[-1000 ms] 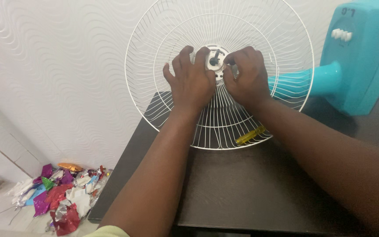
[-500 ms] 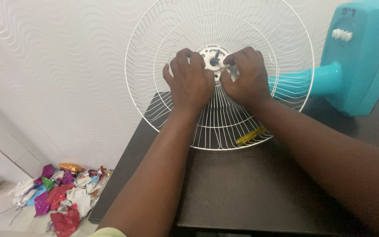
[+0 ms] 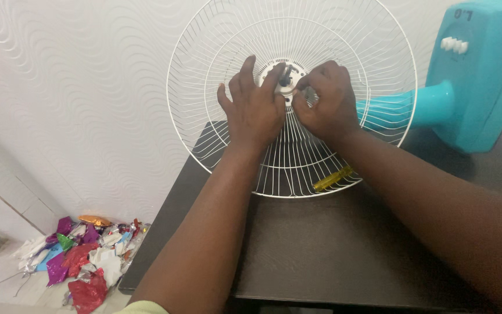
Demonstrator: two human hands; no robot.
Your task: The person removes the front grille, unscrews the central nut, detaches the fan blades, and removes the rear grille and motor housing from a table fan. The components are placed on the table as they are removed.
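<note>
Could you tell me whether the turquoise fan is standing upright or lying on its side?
On its side: the turquoise fan lies along the dark table, its neck horizontal and the white wire guard resting edge-down.

head view, looking down, close over table (image 3: pixel 332 256)

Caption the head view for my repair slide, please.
Both hands, left and right, work at the hub of a white wire fan guard on a dark table.

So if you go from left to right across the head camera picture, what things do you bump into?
Pile of shiny crumpled wrappers on the floor → left hand on the white wire fan guard → right hand at its hub → yellow screwdriver → turquoise fan body.
</note>
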